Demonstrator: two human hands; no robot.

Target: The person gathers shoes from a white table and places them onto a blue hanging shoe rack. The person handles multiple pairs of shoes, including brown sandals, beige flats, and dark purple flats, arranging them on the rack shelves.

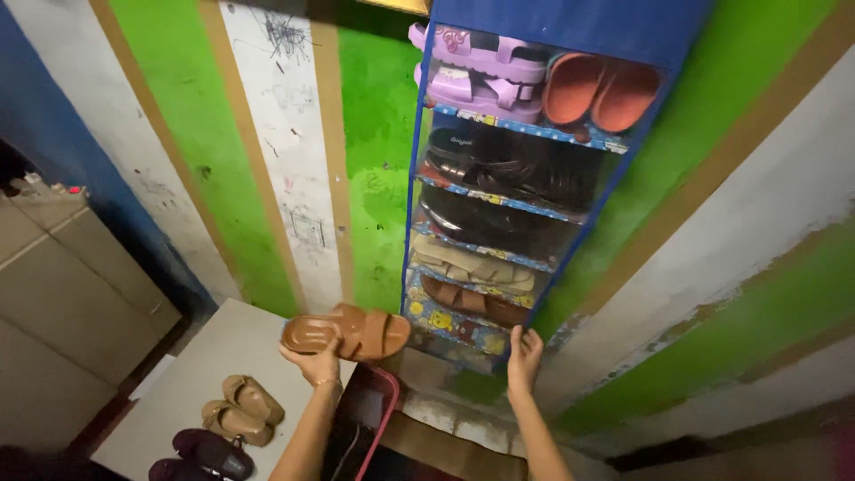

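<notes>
Gripping brown sandal [349, 331] from beneath with left hand [313, 363], fingers mostly hidden; right hand [524, 354] fingers together, flat on shoe rack [426, 313]; lower shelves dim.

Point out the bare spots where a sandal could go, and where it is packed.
Bare: the grey floor slab between the tan shoes and the wall. Packed: every shelf of the hanging organizer, from the purple sandals down to the bottom brown sandal.

Dim indoor light – dark shadows at bottom corners, wide-angle edge distortion, slight blur.
</notes>
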